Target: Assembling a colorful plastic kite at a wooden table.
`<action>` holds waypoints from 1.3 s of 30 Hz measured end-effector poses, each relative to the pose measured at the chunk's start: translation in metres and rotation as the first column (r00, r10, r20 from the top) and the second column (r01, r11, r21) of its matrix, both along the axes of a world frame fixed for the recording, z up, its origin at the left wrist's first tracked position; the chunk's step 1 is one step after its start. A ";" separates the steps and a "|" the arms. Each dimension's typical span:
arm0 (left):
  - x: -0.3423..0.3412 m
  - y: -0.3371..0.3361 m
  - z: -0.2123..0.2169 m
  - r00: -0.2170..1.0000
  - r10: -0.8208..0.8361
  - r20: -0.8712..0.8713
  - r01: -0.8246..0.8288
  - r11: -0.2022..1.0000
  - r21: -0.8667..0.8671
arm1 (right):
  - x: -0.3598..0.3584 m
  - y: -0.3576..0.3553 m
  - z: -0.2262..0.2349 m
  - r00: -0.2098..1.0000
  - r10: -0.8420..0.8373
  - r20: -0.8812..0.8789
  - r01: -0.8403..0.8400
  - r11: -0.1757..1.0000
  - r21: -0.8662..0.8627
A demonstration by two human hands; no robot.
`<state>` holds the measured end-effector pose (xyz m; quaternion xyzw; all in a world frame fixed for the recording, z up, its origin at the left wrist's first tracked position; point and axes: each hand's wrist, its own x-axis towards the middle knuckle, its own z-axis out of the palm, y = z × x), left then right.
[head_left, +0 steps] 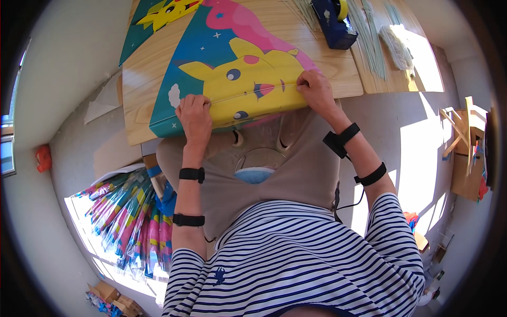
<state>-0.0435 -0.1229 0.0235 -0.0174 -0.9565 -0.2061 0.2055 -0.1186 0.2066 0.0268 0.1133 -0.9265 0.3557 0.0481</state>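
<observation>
Two cartoon-printed sheets: the nearer sheet lies at the near edge of a wooden table, pinched between thumb and fingers by left hand and right hand; the other sheet lies upper left; one blue tape dispenser stands beyond; four black straps, two per arm; one dark embroidered emblem on the striped shirt

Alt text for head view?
A person's left hand and right hand pinch a cartoon-printed sheet at the near edge of a wooden table. A blue tape dispenser stands upper right; plastic-wrapped bundles lie lower left.
</observation>
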 end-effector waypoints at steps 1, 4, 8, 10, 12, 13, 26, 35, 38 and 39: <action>0.000 0.000 0.000 1.000 0.000 0.000 0.000 1.000 0.000 | 0.000 0.000 0.000 1.000 -0.006 0.011 0.006 1.000 0.002; 0.000 0.001 0.000 1.000 0.002 0.004 -0.002 1.000 0.000 | 0.000 0.000 -0.001 1.000 -0.006 -0.025 0.007 1.000 0.028; -0.001 0.002 0.000 1.000 -0.003 0.005 0.003 1.000 -0.003 | -0.002 0.001 -0.002 1.000 -0.018 -0.024 0.019 0.999 0.044; -0.001 0.001 -0.002 1.000 0.001 0.001 -0.001 1.000 0.004 | -0.005 -0.001 -0.003 0.999 -0.015 -0.033 0.017 0.997 0.075; 0.000 -0.002 -0.003 1.000 0.009 -0.016 -0.009 1.000 0.005 | -0.007 -0.008 0.004 0.994 -0.082 0.069 0.074 0.990 0.116; 0.000 -0.001 -0.003 0.999 0.014 -0.031 -0.014 1.000 0.004 | -0.008 -0.015 0.008 0.987 -0.110 0.119 0.094 0.986 0.136; 0.000 0.001 -0.009 0.994 0.044 -0.097 -0.043 0.999 0.013 | -0.009 -0.012 -0.001 0.985 -0.144 0.094 0.124 0.974 0.192; -0.001 0.001 -0.009 0.994 0.042 -0.104 -0.038 0.998 0.043 | -0.008 -0.011 -0.003 0.988 -0.133 0.076 0.118 0.977 0.177; 0.000 0.001 -0.008 0.994 0.044 -0.097 -0.038 0.998 0.057 | -0.008 -0.010 -0.003 0.990 -0.114 0.079 0.101 0.983 0.153; 0.000 0.001 -0.008 0.995 0.042 -0.095 -0.036 0.997 0.063 | -0.009 -0.008 -0.003 0.991 -0.109 0.081 0.097 0.985 0.145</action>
